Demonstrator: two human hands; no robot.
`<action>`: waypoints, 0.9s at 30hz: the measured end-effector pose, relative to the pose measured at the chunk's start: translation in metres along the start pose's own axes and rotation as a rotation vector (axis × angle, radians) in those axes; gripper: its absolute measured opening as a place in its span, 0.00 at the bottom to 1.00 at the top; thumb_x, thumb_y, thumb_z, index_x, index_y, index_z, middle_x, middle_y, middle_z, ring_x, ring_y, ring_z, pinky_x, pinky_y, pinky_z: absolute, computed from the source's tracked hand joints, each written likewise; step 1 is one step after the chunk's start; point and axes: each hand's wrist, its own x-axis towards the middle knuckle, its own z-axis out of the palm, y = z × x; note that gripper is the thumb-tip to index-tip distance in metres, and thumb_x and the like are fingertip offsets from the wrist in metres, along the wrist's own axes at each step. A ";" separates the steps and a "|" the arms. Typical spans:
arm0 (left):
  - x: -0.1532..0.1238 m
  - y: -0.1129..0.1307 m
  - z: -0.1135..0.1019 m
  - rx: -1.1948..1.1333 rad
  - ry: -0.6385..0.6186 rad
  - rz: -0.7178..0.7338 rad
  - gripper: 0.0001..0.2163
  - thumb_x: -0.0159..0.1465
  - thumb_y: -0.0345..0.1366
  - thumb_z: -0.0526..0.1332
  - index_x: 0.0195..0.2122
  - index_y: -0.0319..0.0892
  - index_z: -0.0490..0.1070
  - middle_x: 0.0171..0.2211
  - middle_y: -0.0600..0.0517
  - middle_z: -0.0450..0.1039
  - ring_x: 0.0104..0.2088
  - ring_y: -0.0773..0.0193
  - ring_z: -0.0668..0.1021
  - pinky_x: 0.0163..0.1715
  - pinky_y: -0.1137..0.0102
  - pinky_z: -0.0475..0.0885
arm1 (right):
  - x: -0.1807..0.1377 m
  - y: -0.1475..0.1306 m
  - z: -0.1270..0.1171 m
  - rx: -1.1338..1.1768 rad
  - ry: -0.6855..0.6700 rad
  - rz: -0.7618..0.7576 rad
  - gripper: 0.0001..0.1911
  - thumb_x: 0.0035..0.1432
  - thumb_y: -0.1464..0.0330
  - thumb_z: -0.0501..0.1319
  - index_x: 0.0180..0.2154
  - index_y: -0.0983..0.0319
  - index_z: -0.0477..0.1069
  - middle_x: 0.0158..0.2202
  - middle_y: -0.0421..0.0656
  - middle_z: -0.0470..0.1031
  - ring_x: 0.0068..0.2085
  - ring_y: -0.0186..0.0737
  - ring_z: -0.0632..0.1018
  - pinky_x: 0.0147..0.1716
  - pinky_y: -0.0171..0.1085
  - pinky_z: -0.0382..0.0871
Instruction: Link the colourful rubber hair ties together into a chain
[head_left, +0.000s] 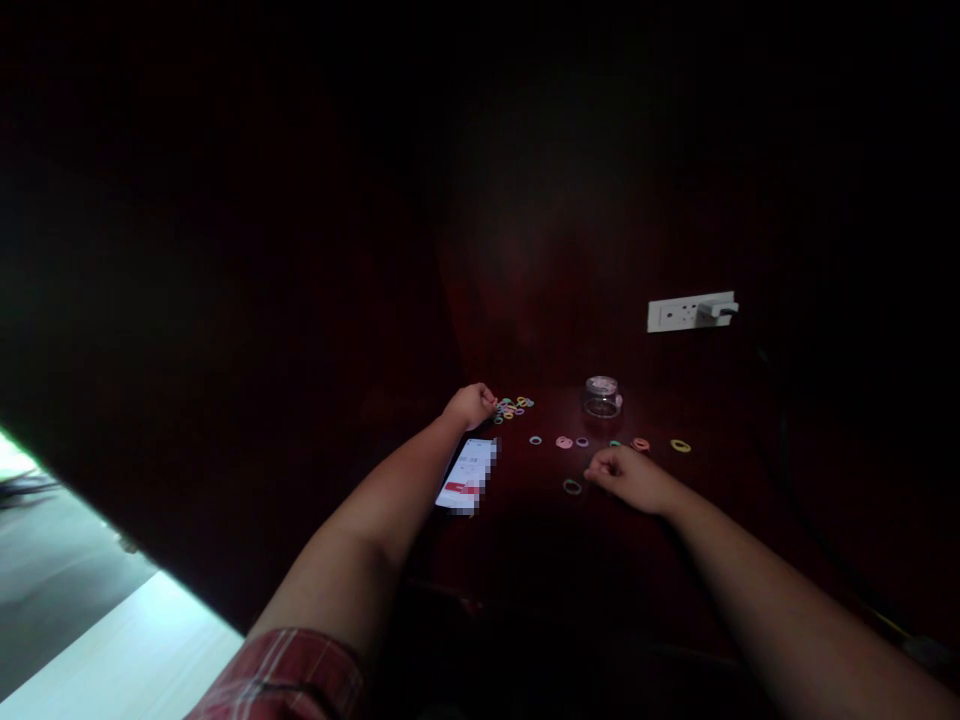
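Note:
My left hand (474, 405) is at the far left of the dark red table, its fingers pinched at the edge of a pile of small coloured hair ties (510, 410). What those fingertips hold, if anything, is too small to make out. My right hand (626, 475) hovers low over the table with its fingers curled together, and whatever may be in them is hidden. Just left of its fingertips lies a grey-green hair tie (572, 487). Beyond it runs a row of hair ties: pale blue (535, 440), pink (564, 442), purple (582, 442), green (615, 444), orange (640, 444) and yellow (680, 446).
A clear round jar (602, 398) stands at the back, something pinkish on it. A lit phone (469, 475) lies beside my left forearm. On the back wall is a white socket plate (675, 314) with a plugged-in charger (718, 312); a dark cable hangs at the right.

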 end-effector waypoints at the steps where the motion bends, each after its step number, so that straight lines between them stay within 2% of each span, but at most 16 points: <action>1: -0.005 0.007 0.002 -0.062 -0.004 0.043 0.10 0.51 0.34 0.62 0.35 0.37 0.70 0.29 0.50 0.74 0.26 0.70 0.73 0.27 0.77 0.66 | -0.001 0.000 0.000 0.002 0.004 -0.002 0.15 0.51 0.58 0.56 0.23 0.64 0.69 0.18 0.38 0.66 0.21 0.30 0.64 0.20 0.30 0.54; 5: -0.036 0.041 0.015 -0.231 -0.170 0.255 0.09 0.53 0.35 0.60 0.34 0.37 0.72 0.29 0.50 0.74 0.29 0.69 0.74 0.30 0.76 0.67 | -0.006 -0.002 0.001 0.024 -0.018 -0.015 0.15 0.50 0.59 0.57 0.25 0.65 0.70 0.20 0.38 0.66 0.22 0.31 0.65 0.21 0.31 0.56; 10: -0.095 0.076 0.034 -0.360 -0.250 0.362 0.12 0.56 0.40 0.58 0.35 0.37 0.72 0.29 0.49 0.74 0.29 0.68 0.74 0.29 0.75 0.68 | -0.019 -0.016 0.005 0.049 0.032 0.018 0.15 0.49 0.58 0.58 0.25 0.64 0.70 0.19 0.38 0.65 0.21 0.30 0.64 0.21 0.31 0.56; 14: -0.132 0.084 0.049 -0.413 -0.308 0.353 0.13 0.55 0.42 0.59 0.33 0.37 0.73 0.28 0.49 0.74 0.27 0.68 0.74 0.27 0.76 0.67 | -0.032 -0.025 0.013 0.056 0.109 0.005 0.14 0.47 0.58 0.60 0.26 0.64 0.70 0.19 0.37 0.65 0.21 0.30 0.64 0.21 0.30 0.56; 17: -0.149 0.085 0.059 -0.476 -0.280 0.297 0.13 0.54 0.42 0.60 0.32 0.36 0.72 0.27 0.49 0.74 0.27 0.68 0.74 0.27 0.75 0.67 | -0.041 -0.030 0.018 0.127 0.136 0.005 0.13 0.46 0.60 0.61 0.27 0.65 0.70 0.19 0.37 0.66 0.21 0.29 0.64 0.20 0.30 0.56; 22: -0.170 0.095 0.069 -0.548 -0.232 0.229 0.15 0.53 0.44 0.60 0.31 0.35 0.73 0.27 0.47 0.74 0.28 0.66 0.74 0.28 0.74 0.68 | -0.063 -0.041 0.021 0.276 0.140 0.007 0.12 0.46 0.63 0.61 0.32 0.66 0.69 0.23 0.39 0.68 0.20 0.28 0.63 0.20 0.29 0.55; 27: -0.181 0.104 0.074 -0.680 -0.273 0.230 0.13 0.51 0.41 0.64 0.31 0.35 0.73 0.27 0.47 0.75 0.28 0.67 0.75 0.29 0.74 0.69 | -0.084 -0.054 0.022 0.291 0.120 -0.012 0.10 0.48 0.65 0.59 0.31 0.66 0.70 0.21 0.38 0.67 0.21 0.29 0.64 0.21 0.30 0.56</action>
